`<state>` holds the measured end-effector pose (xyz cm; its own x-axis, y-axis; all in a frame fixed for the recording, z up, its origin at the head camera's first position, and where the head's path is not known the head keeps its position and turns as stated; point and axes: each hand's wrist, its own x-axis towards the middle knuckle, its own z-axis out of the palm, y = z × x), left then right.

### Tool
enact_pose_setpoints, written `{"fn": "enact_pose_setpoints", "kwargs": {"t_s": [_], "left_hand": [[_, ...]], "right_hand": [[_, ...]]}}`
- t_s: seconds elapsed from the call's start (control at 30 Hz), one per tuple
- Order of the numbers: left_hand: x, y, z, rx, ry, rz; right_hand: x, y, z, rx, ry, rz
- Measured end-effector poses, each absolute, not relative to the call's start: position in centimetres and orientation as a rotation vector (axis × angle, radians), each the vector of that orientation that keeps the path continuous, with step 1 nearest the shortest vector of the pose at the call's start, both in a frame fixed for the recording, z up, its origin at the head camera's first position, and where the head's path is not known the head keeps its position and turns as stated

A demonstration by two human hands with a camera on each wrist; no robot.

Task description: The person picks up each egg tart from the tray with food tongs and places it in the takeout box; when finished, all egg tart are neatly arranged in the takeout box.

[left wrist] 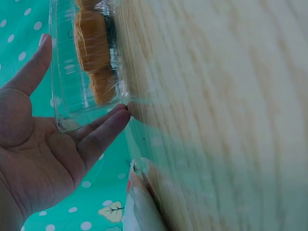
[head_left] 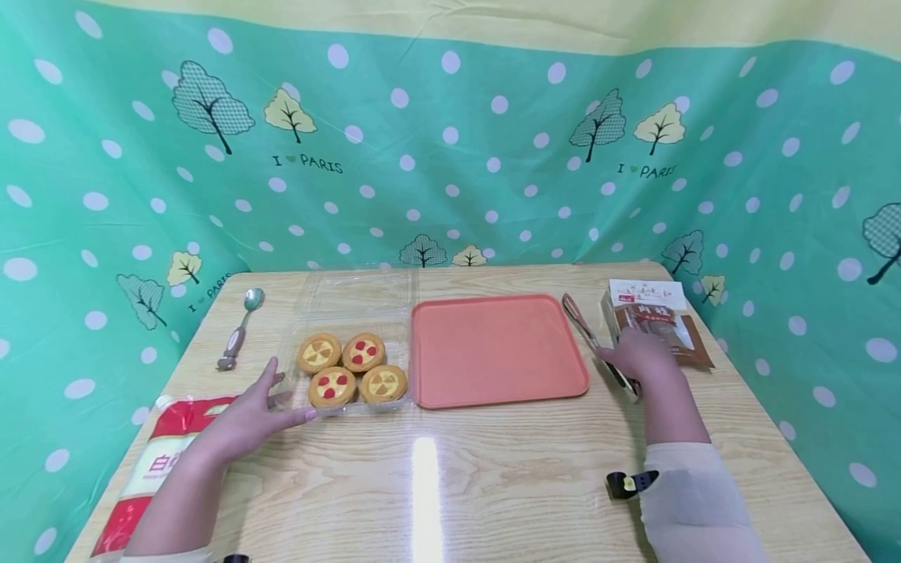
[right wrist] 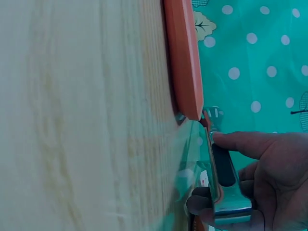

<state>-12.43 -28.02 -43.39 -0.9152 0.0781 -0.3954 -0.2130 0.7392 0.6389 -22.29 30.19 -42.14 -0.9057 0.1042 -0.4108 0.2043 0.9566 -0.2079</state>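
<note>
My left hand (head_left: 246, 418) spreads its fingers around the near left corner of a clear plastic box (left wrist: 65, 91), its fingertips at the corner in the left wrist view. Inside the box sit several small round tarts (head_left: 332, 386), some topped with red pieces and some with pale wedges. On the far right, my right hand (head_left: 647, 361) grips metal tongs (right wrist: 224, 166) with a dark handle inlay, thumb on one side and curled fingers on the other. The tongs lie slanted beside the pink tray (head_left: 500, 352), their far end close to its right edge.
Behind my right hand lie a white box (head_left: 646, 292) and a brown packet (head_left: 693, 344). A red and white bag (head_left: 151, 461) lies under my left forearm. A spoon (head_left: 242, 328) rests at the back left. Green curtain (head_left: 450, 156) surrounds the table (head_left: 338, 485).
</note>
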Motion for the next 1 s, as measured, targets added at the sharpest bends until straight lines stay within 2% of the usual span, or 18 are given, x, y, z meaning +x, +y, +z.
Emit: {"fn": "enact_pose_setpoints", "kwargs": {"t_s": [0.53,0.73,1.0], "left_hand": [[-12.5,-28.1,-43.6,-0.099,2.542,1.012],[-12.4,-28.1,-43.4,-0.104,2.534,1.014],[-12.8,-28.5,-42.9,-0.099,2.481,1.069]], "right_hand": [[-22.2,30.3,-43.4,0.331,2.585,-0.526],[-22.1,30.2,-42.4,0.326,2.608,-0.507],[-22.6,29.7,-40.3,0.191,2.788,-0.474]]}}
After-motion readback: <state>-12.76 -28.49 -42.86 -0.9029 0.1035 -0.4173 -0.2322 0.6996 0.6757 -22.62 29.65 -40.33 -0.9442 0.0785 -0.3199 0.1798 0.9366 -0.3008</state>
